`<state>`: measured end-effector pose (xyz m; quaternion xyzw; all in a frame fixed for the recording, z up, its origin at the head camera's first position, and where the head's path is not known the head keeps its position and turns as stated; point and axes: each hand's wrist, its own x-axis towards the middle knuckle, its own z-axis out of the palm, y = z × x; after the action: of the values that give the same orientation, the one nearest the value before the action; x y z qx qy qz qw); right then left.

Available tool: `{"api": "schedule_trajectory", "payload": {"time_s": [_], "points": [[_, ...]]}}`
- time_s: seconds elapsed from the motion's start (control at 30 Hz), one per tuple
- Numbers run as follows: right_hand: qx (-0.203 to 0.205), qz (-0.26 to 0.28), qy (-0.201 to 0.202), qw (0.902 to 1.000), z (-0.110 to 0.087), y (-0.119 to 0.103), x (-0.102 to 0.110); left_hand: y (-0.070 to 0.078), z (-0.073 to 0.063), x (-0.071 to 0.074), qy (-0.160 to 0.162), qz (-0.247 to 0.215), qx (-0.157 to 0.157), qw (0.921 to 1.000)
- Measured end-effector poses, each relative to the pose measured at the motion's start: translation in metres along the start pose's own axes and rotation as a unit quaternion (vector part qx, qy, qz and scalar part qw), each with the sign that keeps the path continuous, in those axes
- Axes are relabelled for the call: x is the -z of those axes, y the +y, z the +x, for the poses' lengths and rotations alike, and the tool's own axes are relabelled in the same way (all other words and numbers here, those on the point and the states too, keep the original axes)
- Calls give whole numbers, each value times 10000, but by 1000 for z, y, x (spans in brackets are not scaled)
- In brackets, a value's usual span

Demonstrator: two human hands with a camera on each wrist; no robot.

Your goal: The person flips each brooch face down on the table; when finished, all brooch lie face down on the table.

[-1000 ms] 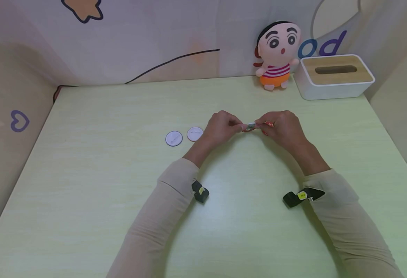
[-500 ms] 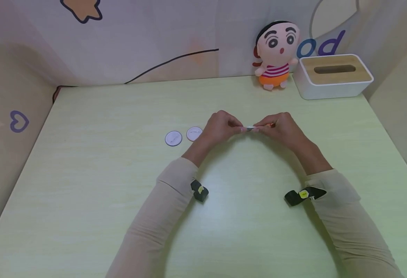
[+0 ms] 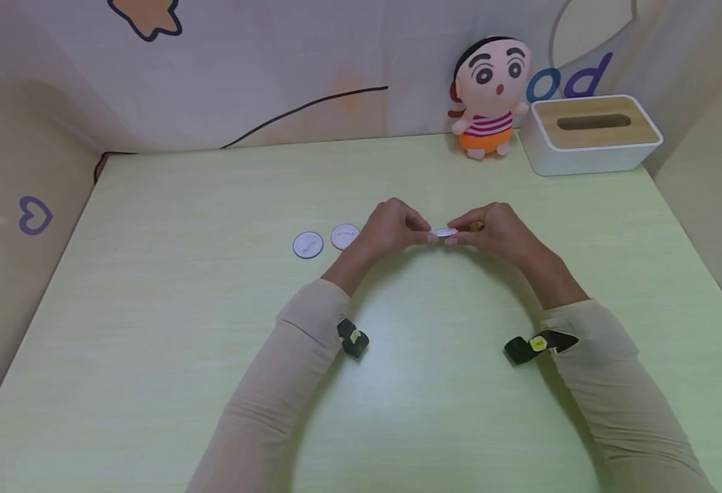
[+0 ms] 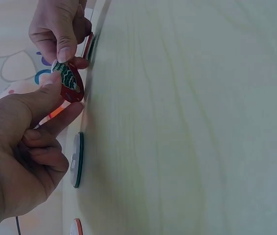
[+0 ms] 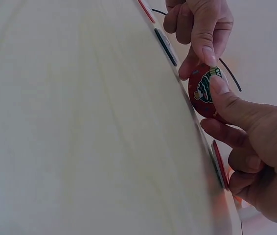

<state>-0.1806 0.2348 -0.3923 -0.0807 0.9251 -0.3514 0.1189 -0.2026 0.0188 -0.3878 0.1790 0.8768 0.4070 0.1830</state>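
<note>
Both hands pinch one round pin badge (image 3: 444, 232) between them above the table, its white back facing up in the head view. Its red face with a green Christmas tree shows in the wrist views. My left hand (image 3: 392, 226) holds one edge by thumb and fingertips; my right hand (image 3: 501, 229) pinches the opposite edge. Left of the left hand lie two badges, a farther-left one (image 3: 308, 245) and a nearer one (image 3: 345, 237), white backs with pins upward. Red-and-green badge edges (image 5: 219, 164) show beside the right hand, mostly hidden behind it in the head view.
The pale wooden table (image 3: 213, 356) spreads out around the hands. At the back right stand a plush doll (image 3: 489, 103) and a white tissue box (image 3: 592, 137) with a wooden lid. A patterned cloth backdrop (image 3: 275, 68) rises behind the table.
The held badge has tilted from showing its patterned edge to showing its white back upward. Both hands have lowered slightly toward me; the right has shifted a little left.
</note>
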Motion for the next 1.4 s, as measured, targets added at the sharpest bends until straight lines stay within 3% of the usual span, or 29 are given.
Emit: {"api": "schedule_trajectory", "payload": {"time_s": [0.27, 0.53, 0.93, 1.4], "points": [[-215, 50, -354, 9991, 2, -4, 2, 3, 0, 2, -73, 443, -97, 9989], [-428, 60, -484, 9979, 2, -8, 2, 5, 0, 0, -21, 715, 22, 9974], [-306, -78, -438, 9985, 4, -10, -1, 2, 4, -2, -60, 1157, -222, 9930], [-621, -345, -483, 9963, 2, -16, -2, 4, 3, -6, -100, 1043, -89, 9945]]}}
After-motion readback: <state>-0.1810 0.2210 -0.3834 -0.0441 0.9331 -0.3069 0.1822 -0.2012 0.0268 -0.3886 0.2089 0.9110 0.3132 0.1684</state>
